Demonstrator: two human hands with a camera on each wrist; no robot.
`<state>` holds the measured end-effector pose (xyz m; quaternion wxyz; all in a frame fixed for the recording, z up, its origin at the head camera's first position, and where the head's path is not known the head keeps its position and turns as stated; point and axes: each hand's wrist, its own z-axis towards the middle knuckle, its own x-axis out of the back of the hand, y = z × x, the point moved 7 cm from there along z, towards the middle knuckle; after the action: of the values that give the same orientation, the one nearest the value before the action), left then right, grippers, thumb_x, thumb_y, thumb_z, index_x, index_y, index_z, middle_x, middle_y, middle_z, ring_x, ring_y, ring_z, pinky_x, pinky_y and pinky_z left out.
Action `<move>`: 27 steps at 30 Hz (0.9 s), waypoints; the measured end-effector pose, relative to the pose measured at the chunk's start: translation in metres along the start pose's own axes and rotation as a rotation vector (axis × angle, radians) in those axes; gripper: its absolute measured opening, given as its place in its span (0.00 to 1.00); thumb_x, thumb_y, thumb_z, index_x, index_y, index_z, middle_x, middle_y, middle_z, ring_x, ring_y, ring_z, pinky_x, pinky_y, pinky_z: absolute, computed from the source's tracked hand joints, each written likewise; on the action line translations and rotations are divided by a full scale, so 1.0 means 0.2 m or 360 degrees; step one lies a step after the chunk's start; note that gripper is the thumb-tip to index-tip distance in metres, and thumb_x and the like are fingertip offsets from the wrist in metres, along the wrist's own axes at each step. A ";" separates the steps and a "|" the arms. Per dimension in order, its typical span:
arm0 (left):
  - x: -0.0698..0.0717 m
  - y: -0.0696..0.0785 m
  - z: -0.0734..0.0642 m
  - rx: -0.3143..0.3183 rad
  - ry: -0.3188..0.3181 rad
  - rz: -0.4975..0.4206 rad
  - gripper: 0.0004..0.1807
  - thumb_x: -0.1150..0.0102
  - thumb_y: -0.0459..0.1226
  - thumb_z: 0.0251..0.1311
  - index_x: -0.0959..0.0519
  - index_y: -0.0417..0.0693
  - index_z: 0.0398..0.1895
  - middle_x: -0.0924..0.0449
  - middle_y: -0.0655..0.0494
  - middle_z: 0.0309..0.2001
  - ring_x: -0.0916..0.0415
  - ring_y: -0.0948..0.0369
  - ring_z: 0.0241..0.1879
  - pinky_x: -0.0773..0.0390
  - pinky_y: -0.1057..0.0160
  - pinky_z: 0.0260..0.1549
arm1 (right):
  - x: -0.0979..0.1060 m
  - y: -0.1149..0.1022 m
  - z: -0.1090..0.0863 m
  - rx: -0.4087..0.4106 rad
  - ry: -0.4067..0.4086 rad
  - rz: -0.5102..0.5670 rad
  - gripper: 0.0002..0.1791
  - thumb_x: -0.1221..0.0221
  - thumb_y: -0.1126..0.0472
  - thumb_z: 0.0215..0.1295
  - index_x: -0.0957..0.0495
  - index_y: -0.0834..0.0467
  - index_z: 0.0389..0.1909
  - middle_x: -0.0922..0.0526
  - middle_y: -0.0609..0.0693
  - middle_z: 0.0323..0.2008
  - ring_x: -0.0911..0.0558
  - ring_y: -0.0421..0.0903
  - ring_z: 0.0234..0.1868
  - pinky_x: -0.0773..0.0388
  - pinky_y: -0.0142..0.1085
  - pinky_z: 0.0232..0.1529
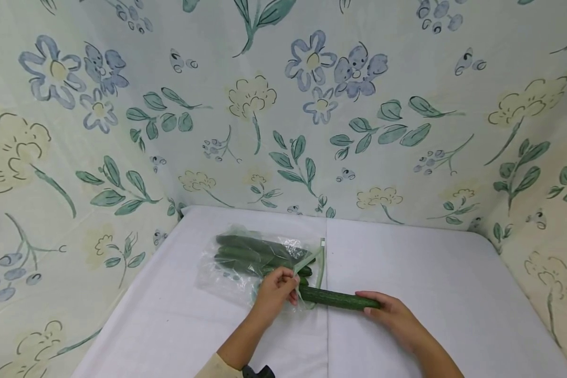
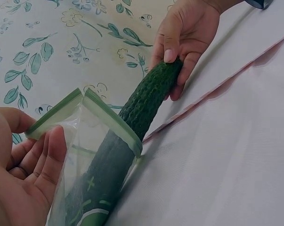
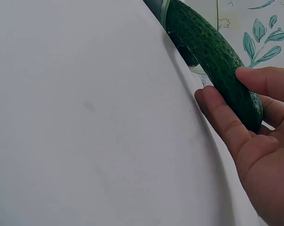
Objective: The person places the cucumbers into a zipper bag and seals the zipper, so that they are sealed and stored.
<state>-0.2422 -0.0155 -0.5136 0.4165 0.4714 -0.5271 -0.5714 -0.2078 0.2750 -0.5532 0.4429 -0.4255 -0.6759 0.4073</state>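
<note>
A clear zip bag (image 1: 208, 275) with green edging lies on the table, several dark green cucumbers (image 1: 260, 254) inside it. My left hand (image 1: 276, 294) pinches the green rim of the bag's mouth between thumb and fingers, as the left wrist view (image 2: 28, 174) also shows. One more cucumber (image 1: 335, 298) lies partly within the mouth, its near half sticking out to the right. Around that outer end, my right hand (image 1: 397, 317) grips with thumb on one side and fingers on the other; the right wrist view shows this cucumber (image 3: 217, 61) close up.
A white cloth (image 1: 430, 262) covers the table, with a seam running front to back near the middle. Flower-printed fabric (image 1: 283, 105) hangs behind the table and along both sides.
</note>
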 end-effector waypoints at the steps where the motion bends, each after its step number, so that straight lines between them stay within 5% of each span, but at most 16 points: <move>1: 0.00 0.00 0.00 -0.0001 -0.0001 -0.0002 0.13 0.39 0.34 0.68 0.25 0.30 0.45 0.24 0.54 0.28 0.23 0.62 0.23 0.15 0.68 0.23 | -0.01 -0.01 0.00 0.0021 -0.0022 -0.0010 0.30 0.33 0.54 0.64 0.25 0.56 0.66 0.28 0.59 0.70 0.26 0.43 0.65 0.27 0.21 0.56; 9: 0.00 0.00 0.00 -0.0012 -0.0010 -0.0001 0.13 0.38 0.34 0.68 0.25 0.30 0.45 0.24 0.54 0.28 0.23 0.62 0.23 0.15 0.68 0.22 | -0.07 -0.06 0.00 0.0197 -0.0161 -0.0014 0.30 0.36 0.56 0.68 0.28 0.62 0.68 0.29 0.66 0.68 0.22 0.32 0.56 0.23 0.22 0.54; 20: -0.01 0.00 0.00 0.0014 -0.0016 0.0039 0.13 0.38 0.35 0.68 0.25 0.32 0.45 0.23 0.53 0.30 0.22 0.61 0.24 0.14 0.67 0.24 | -0.17 -0.11 0.05 0.0360 -0.0199 -0.0122 0.25 0.38 0.57 0.71 0.26 0.64 0.64 0.20 0.63 0.56 0.17 0.37 0.48 0.17 0.27 0.49; 27: -0.01 0.00 -0.01 0.0021 -0.0026 0.0044 0.12 0.40 0.34 0.69 0.25 0.32 0.46 0.23 0.52 0.30 0.23 0.61 0.25 0.14 0.67 0.25 | -0.22 -0.13 0.05 0.0374 -0.0194 -0.0267 0.22 0.39 0.55 0.71 0.25 0.60 0.61 0.17 0.59 0.42 0.20 0.41 0.34 0.17 0.33 0.32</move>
<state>-0.2404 -0.0136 -0.5138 0.4169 0.4622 -0.5407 -0.5659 -0.2117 0.2233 -0.5422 0.4802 -0.2874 -0.6824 0.4702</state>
